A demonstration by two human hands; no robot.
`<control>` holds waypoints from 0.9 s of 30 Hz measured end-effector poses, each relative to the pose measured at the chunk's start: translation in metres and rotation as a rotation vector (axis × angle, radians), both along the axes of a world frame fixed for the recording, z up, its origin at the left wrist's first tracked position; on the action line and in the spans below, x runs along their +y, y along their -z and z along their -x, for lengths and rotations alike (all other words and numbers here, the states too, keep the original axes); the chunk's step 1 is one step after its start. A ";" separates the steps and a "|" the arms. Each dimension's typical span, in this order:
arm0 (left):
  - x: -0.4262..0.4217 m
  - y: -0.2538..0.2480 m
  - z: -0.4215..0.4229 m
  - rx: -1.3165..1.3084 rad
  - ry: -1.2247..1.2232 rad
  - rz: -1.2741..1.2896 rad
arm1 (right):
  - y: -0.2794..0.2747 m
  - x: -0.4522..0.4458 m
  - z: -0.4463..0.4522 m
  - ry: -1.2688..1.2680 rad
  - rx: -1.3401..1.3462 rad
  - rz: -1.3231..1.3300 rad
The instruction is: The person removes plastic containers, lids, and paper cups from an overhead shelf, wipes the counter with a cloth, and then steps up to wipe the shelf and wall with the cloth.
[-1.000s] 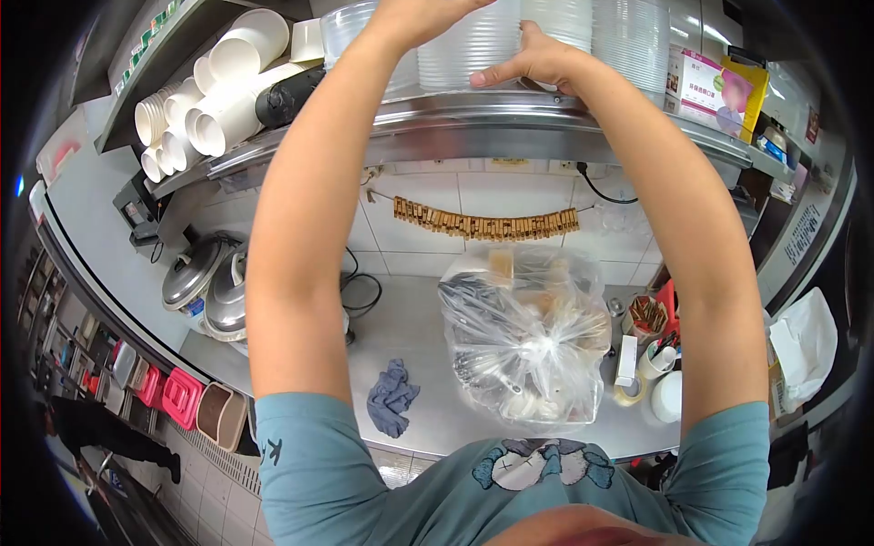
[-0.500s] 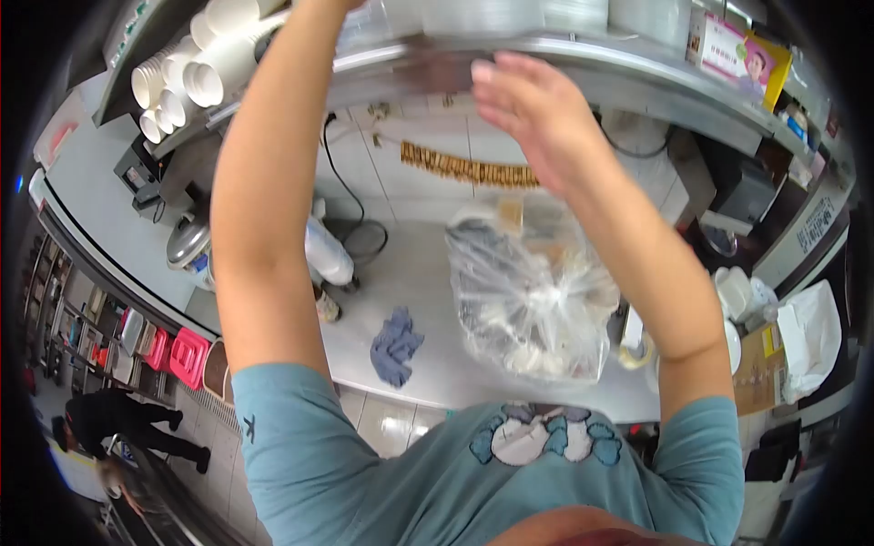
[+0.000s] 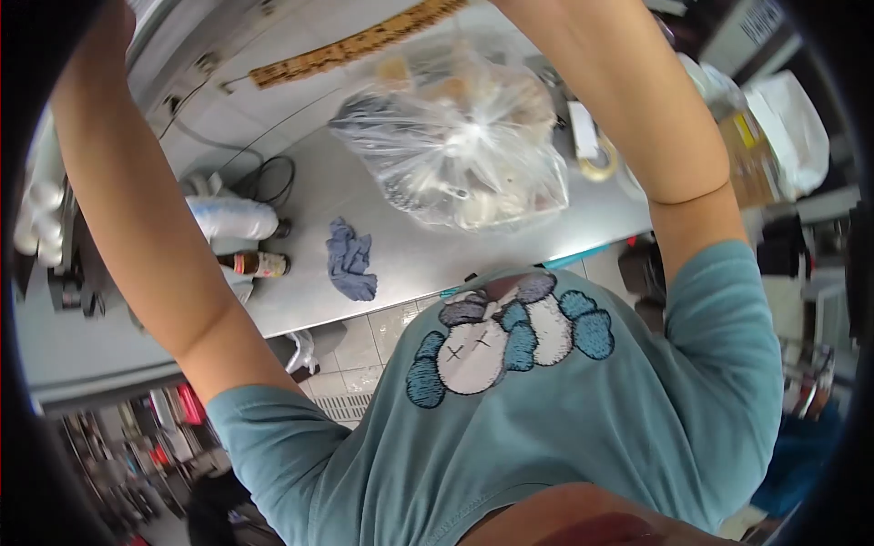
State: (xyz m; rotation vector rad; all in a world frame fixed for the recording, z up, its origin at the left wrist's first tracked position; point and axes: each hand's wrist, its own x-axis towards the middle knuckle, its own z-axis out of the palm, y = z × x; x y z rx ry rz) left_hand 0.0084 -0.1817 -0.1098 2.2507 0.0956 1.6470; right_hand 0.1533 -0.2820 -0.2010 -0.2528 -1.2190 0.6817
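My left arm reaches up to the top left corner, where part of my left hand point(image 3: 111, 25) shows in the dark edge of the picture beside a metal shelf; its fingers and anything in them are hidden. My right forearm leaves the picture at the top, so my right hand is out of sight. Between the arms, a clear knotted plastic bag point(image 3: 464, 146) with mixed contents lies on the steel counter point(image 3: 309, 182). A crumpled blue-grey cloth point(image 3: 350, 259) is left of the bag. Above it, a row of wooden clothespins point(image 3: 355, 45) hangs along the tiled wall.
A bottle with a red label point(image 3: 259, 264) and a white wrapped item point(image 3: 232, 218) lie by my left forearm. Black cables point(image 3: 273, 177) are behind them. A tape roll point(image 3: 596, 162) and a cardboard box point(image 3: 751, 159) stand at right. A dark-clothed person point(image 3: 218, 510) is at lower left.
The view has tilted and turned down, away from the shelf of stacked containers. My right hand came off the containers and went out at the top; my left hand moved to the upper left.
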 end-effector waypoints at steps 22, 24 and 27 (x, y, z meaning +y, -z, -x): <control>-0.161 0.520 -0.188 0.762 0.518 -0.097 | 0.493 -0.260 -0.121 0.531 0.989 1.162; -0.165 0.528 -0.209 0.748 0.479 -0.134 | 0.505 -0.258 -0.146 0.580 0.988 1.256; -0.176 0.521 -0.237 0.790 0.349 -0.197 | 0.473 -0.243 -0.172 0.700 1.002 1.254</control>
